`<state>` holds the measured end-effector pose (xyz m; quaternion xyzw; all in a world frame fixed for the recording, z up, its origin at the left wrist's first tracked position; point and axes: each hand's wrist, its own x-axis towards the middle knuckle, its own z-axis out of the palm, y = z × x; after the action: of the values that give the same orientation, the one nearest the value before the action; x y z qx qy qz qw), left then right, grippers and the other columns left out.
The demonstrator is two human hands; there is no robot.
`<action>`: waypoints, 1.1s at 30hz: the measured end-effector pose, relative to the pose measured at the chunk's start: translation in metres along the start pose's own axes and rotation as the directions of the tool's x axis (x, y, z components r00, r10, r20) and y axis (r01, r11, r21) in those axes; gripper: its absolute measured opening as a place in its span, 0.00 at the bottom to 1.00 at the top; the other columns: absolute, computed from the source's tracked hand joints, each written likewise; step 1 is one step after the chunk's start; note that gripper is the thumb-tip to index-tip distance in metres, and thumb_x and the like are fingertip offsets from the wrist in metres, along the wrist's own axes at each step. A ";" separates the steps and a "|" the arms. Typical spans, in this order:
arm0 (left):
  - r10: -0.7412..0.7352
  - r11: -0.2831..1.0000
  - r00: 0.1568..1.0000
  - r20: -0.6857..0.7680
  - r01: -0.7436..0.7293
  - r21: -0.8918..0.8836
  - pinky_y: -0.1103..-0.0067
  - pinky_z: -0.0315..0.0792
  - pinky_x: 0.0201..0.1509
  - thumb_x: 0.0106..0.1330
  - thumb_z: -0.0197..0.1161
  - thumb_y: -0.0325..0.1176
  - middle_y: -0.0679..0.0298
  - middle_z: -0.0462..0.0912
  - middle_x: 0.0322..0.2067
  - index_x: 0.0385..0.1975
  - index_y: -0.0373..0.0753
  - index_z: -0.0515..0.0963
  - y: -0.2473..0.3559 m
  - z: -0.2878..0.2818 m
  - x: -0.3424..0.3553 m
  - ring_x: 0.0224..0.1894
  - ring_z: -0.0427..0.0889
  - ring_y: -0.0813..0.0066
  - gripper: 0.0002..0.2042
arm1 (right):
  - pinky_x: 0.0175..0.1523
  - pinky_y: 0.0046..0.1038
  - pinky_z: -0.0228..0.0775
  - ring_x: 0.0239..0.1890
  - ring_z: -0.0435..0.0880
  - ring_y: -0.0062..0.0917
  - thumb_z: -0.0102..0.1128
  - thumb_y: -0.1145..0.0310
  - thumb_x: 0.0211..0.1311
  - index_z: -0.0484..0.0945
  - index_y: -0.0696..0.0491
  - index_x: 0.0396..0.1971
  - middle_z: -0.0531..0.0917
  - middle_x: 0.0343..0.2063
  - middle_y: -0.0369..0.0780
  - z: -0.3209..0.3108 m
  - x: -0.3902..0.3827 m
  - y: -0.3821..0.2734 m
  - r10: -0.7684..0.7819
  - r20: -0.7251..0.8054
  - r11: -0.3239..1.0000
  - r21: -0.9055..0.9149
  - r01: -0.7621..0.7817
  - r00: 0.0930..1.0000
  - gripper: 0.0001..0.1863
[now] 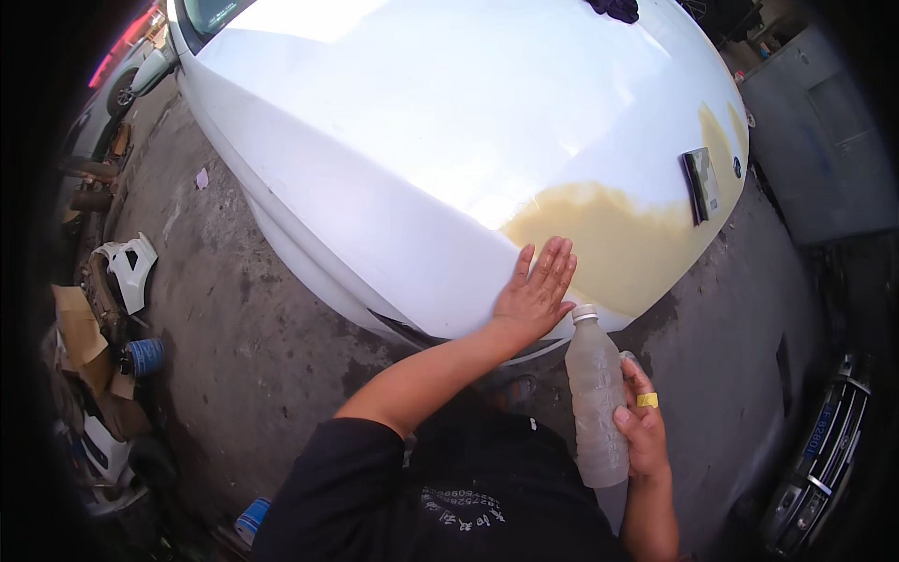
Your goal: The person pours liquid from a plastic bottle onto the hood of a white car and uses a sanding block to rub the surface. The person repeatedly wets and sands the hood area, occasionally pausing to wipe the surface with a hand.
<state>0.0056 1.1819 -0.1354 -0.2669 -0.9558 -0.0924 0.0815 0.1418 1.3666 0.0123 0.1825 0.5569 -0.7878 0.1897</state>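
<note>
Fingers (552,267) of your left hand (536,295) lie flat, held close together, on the hood (421,122) beside the tan patch (609,239). Your right hand (641,426) wraps a cloudy bottle (596,403), held upright.

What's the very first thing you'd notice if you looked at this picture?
The big white car hood fills the upper half, with a yellowish-tan patch on its near right corner. The left hand lies flat at the patch's edge, and the right hand holds a cloudy plastic bottle upright just below. A dark flat block rests on the hood further right.
</note>
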 end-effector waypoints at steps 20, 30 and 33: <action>-0.086 0.996 0.983 0.163 0.083 0.026 0.59 0.29 0.78 0.69 0.49 0.58 0.47 0.38 0.75 0.73 0.30 0.47 0.019 0.014 -0.050 0.78 0.33 0.50 0.43 | 0.69 0.34 0.56 0.65 0.65 0.30 0.66 0.71 0.59 0.51 0.53 0.72 0.65 0.64 0.45 -0.073 -0.037 0.043 0.096 0.091 0.995 -0.040 -0.093 0.991 0.44; 0.216 0.976 0.967 0.133 -0.215 -0.021 0.59 0.28 0.78 0.69 0.49 0.53 0.66 0.46 0.76 0.73 0.43 0.55 0.099 0.050 -0.016 0.78 0.40 0.70 0.35 | 0.68 0.35 0.59 0.63 0.67 0.30 0.66 0.68 0.60 0.49 0.53 0.73 0.66 0.64 0.46 -0.114 -0.066 0.043 0.027 0.022 0.994 0.103 -0.029 0.999 0.45; -0.015 0.983 0.998 0.065 0.003 0.183 0.59 0.28 0.78 0.70 0.48 0.57 0.64 0.44 0.76 0.74 0.42 0.50 0.039 0.026 -0.030 0.78 0.36 0.66 0.38 | 0.68 0.35 0.58 0.64 0.67 0.30 0.66 0.68 0.61 0.48 0.54 0.73 0.66 0.64 0.47 -0.114 -0.065 0.053 0.032 0.053 0.994 0.101 -0.037 0.998 0.45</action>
<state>0.0483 1.2058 -0.1617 -0.2568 -0.9637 0.0041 0.0735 0.2331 1.4640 -0.0335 0.1813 0.5076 -0.8163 0.2077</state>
